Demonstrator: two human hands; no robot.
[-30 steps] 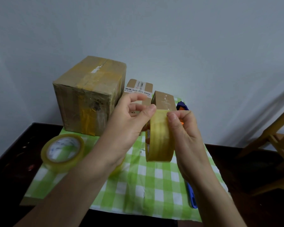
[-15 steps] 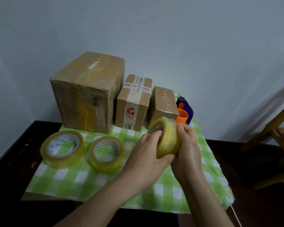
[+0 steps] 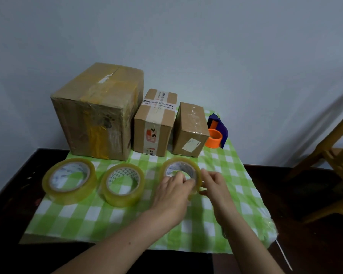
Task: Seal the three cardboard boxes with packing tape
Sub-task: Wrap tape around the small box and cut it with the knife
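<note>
Three cardboard boxes stand in a row at the back of the checked cloth: a large box [image 3: 96,111], a medium box [image 3: 153,123] with white printed tape, and a small box [image 3: 190,129]. In front lie three yellowish tape rolls: left roll [image 3: 69,180], middle roll [image 3: 122,184] and right roll [image 3: 180,171]. The right roll lies flat on the cloth. My left hand [image 3: 171,196] grips its near rim with fingers inside the core. My right hand [image 3: 214,186] touches its right side.
An orange and purple tape dispenser [image 3: 216,134] sits right of the small box. The green checked cloth [image 3: 99,218] covers a dark table [image 3: 12,194]. A wooden chair [image 3: 333,151] stands at the right. A pale wall is close behind the boxes.
Both hands have brought the right roll down from upright in the air to flat on the cloth. The view has tilted down and the boxes show fully.
</note>
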